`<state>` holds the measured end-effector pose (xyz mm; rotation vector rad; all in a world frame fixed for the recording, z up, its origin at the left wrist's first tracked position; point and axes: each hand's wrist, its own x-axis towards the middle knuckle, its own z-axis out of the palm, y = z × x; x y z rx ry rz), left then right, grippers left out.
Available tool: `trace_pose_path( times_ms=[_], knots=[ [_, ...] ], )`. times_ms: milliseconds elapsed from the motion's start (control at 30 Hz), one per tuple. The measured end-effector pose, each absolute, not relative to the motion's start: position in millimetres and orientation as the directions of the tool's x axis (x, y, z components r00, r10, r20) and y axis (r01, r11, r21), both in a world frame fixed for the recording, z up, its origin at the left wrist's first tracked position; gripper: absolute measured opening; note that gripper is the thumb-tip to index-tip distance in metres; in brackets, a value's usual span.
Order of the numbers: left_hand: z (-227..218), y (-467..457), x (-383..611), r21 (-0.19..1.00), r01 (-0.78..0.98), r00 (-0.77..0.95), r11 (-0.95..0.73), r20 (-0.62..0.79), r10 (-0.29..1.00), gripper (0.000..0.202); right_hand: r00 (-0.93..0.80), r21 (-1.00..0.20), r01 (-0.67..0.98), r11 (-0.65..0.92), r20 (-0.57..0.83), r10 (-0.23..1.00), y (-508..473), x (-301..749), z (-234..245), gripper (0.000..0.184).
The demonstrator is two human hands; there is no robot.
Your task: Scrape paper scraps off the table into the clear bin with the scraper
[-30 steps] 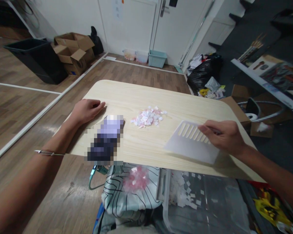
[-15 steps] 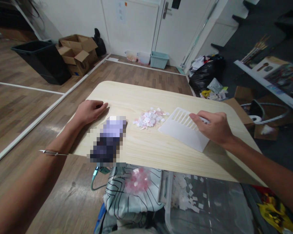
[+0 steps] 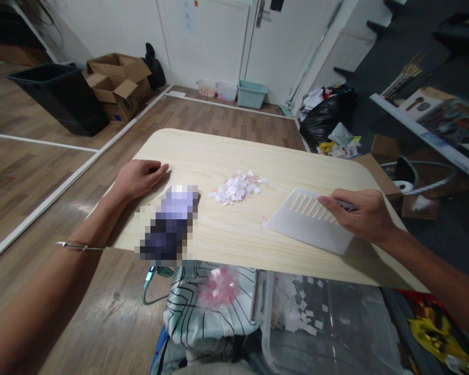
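Observation:
My right hand (image 3: 362, 214) grips a white plastic scraper (image 3: 308, 223) by its ribbed handle, its flat edge resting on the light wooden table (image 3: 226, 239). A pile of small pink and white paper pieces (image 3: 236, 188) lies at the table's middle, left of the scraper, and one loose pink piece (image 3: 263, 222) sits at the scraper's left tip. My left hand (image 3: 137, 176) rests on the table's left edge with fingers curled under, holding nothing I can see. A blurred dark object (image 3: 168, 224) lies beside it.
Below the table's near edge stand a clear bin (image 3: 320, 333) with white paper pieces and a patterned bag (image 3: 207, 307) with pink pieces. Cardboard boxes (image 3: 117, 83), a black bin (image 3: 58, 94) and black rubbish bags (image 3: 328, 112) stand on the floor beyond.
My right hand pushed the scraper left up to the pile, then drew it back right toward the near edge. One pink piece now lies apart from the pile. The left hand stayed still.

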<state>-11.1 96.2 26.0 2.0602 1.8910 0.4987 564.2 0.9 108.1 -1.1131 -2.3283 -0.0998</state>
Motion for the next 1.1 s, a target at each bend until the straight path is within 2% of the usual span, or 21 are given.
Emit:
trace_pose_path(
  times_ms=[200,367,667,867,1100],
  knots=[
    [23.9,97.2,-13.0,0.454,0.886,0.079,-0.093,0.051,0.996,0.059,-0.515,-0.127,0.751,0.648,0.503,0.694,-1.9,575.4,107.7,0.073],
    [22.3,98.0,-14.1,0.452,0.886,0.088,-0.102,0.052,0.995,0.061,-0.549,-0.089,0.738,0.669,0.498,0.671,-3.8,584.7,114.1,0.078],
    [19.4,99.3,-16.8,0.452,0.883,0.101,-0.129,0.086,0.991,0.061,-0.483,-0.055,0.778,0.626,0.585,0.652,-11.5,591.6,105.4,0.072],
    [19.4,99.8,-17.8,0.447,0.881,0.119,-0.157,0.112,0.987,0.062,-0.405,-0.081,0.831,0.551,0.591,0.698,-18.5,590.5,102.4,0.077],
    [21.7,96.6,-14.6,0.441,0.89,0.09,-0.114,0.076,0.993,0.063,-0.415,-0.177,0.822,0.542,0.466,0.781,-26.4,591.6,123.6,0.083]
  ],
)
